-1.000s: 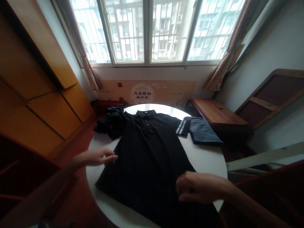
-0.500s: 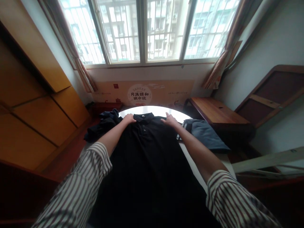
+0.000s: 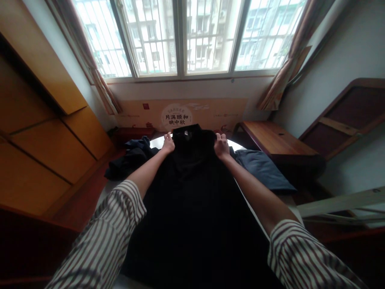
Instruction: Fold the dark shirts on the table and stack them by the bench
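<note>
A black polo shirt (image 3: 195, 204) stretches from the far side of the white table (image 3: 104, 194) toward me, its collar at the far end and lifted off the tabletop. My left hand (image 3: 169, 143) is closed on the shirt's left shoulder. On the other side of the collar, my right hand (image 3: 221, 145) grips the right shoulder, fingers curled over the cloth. The shirt's lower part is too dark to make out folds.
Crumpled dark clothes (image 3: 129, 158) lie at the table's left edge. To the right are folded blue-grey clothes (image 3: 261, 170). Beyond them stands a wooden desk (image 3: 279, 138). Yellow-brown cabinets (image 3: 45, 148) line the left, and a barred window (image 3: 180, 40) is ahead.
Both hands have closed on the shirt's shoulders, where the right hand's fingers were spread before. The shirt's collar end has risen off the table.
</note>
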`<state>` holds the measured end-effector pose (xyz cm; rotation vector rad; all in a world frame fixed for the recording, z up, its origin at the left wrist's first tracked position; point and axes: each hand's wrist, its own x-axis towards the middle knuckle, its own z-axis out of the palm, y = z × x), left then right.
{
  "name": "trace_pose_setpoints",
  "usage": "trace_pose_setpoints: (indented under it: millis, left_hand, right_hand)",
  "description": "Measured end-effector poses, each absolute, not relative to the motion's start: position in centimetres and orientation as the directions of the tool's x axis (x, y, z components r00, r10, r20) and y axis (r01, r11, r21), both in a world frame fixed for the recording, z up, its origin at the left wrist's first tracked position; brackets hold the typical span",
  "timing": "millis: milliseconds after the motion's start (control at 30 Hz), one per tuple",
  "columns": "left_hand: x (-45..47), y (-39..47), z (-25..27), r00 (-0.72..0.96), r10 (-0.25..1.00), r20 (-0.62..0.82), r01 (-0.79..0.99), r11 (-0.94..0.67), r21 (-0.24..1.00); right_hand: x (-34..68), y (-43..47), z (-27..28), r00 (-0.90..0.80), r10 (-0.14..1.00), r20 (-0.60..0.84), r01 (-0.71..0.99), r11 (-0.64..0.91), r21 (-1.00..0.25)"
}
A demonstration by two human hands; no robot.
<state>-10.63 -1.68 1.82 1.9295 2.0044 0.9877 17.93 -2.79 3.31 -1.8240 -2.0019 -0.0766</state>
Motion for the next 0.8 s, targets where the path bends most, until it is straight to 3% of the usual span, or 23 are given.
trace_pose_setpoints:
  millis: [200,300,400,567,800]
  left_hand:
    - [-7.9,-6.3,0.0,0.054,0.982,0.181,0.860,-0.138,0.492]
    - [-7.0,-9.9,-1.6,0.212,0.974,0.078,0.898,-0.226,0.379]
    - [-6.5,-11.8,-2.7,0.235,0.972,0.028,0.918,-0.231,0.322]
    - [-6.4,-11.7,-3.0,0.221,0.975,0.032,0.939,-0.222,0.263]
    - [-6.3,-11.8,-2.9,0.219,0.975,0.030,0.961,-0.221,0.169]
  right_hand:
    - [21.8,-3.8,2.9,-0.078,0.985,0.155,0.986,0.099,-0.135]
    - [24.4,-4.0,2.6,-0.012,0.997,0.079,0.995,0.020,-0.095]
    - [25.9,-3.9,2.2,0.048,0.999,0.026,0.997,-0.047,-0.067]
    - [26.0,-3.8,1.8,0.059,0.997,0.040,0.996,-0.056,-0.070]
    - [25.6,-5.0,4.6,0.039,0.989,0.143,0.985,-0.014,-0.172]
